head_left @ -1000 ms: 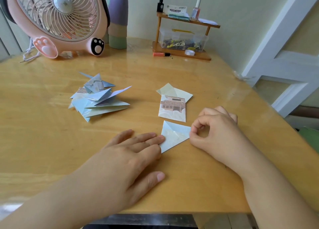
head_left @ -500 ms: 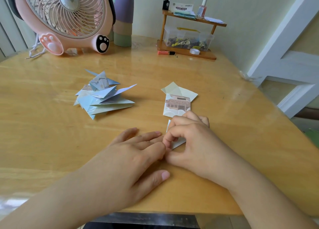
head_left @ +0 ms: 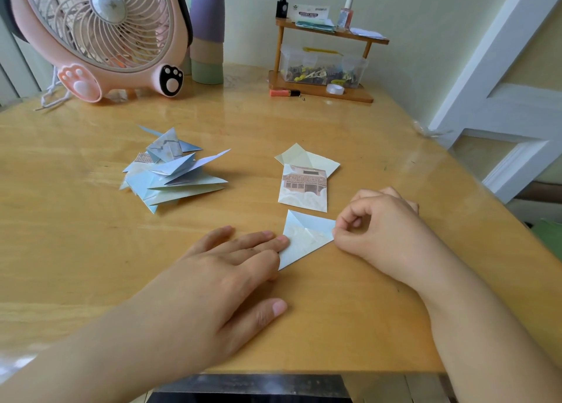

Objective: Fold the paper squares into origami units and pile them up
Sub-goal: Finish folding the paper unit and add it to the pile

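Note:
A pale blue folded paper triangle (head_left: 305,238) lies on the wooden table (head_left: 91,250) near its front edge. My left hand (head_left: 231,269) lies flat, its straight fingertips pressing the triangle's left edge. My right hand (head_left: 383,226) has curled fingers, and its thumb and forefinger touch the triangle's right corner. A small stack of unfolded squares (head_left: 304,184), the top one printed with a house, sits just behind. A pile of finished folded units (head_left: 173,171) lies to the left.
A pink fan (head_left: 100,32) and a purple-green vase (head_left: 208,32) stand at the back left. A small wooden shelf (head_left: 322,53) with bottles and a clear box sits at the back, an orange marker (head_left: 282,92) before it. The table's right edge runs diagonally.
My right hand slid left across the triangle, covering it, then drew back to the right corner. My left hand stayed pressing the left edge.

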A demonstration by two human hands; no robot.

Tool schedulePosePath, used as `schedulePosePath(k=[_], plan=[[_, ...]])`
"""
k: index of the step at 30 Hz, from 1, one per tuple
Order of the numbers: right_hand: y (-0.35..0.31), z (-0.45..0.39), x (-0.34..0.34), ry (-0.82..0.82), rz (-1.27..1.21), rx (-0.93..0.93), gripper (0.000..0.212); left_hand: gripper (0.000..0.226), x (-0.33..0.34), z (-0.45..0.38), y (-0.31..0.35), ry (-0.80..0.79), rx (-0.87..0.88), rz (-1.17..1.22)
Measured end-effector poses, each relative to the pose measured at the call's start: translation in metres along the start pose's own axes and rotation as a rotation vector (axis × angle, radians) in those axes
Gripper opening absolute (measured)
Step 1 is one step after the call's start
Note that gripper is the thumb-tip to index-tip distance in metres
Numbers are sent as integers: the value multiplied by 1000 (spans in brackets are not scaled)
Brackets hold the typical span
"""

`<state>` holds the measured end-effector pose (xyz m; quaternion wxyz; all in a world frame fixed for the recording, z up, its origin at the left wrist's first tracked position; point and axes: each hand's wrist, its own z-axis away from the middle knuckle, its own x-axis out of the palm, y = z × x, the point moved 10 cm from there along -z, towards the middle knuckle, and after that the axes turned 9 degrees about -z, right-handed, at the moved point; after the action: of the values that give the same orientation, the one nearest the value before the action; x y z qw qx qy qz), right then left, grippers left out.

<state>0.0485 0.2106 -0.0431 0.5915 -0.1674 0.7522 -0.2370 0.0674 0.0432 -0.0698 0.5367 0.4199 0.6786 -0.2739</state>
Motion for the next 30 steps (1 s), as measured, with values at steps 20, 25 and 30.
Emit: schedulePosePath(k=[20,25,30], plan=[[-18,5,14,-159,-214,-201,14,57,-18,-47,-13,-152,-42,24],[-19,3,13,-141,-212,-208,12,58,-21,-58,-6,-149,28,-136],[-19,5,11,-120,-231,-181,12,30,-27,-61,3,-27,113,-213]])
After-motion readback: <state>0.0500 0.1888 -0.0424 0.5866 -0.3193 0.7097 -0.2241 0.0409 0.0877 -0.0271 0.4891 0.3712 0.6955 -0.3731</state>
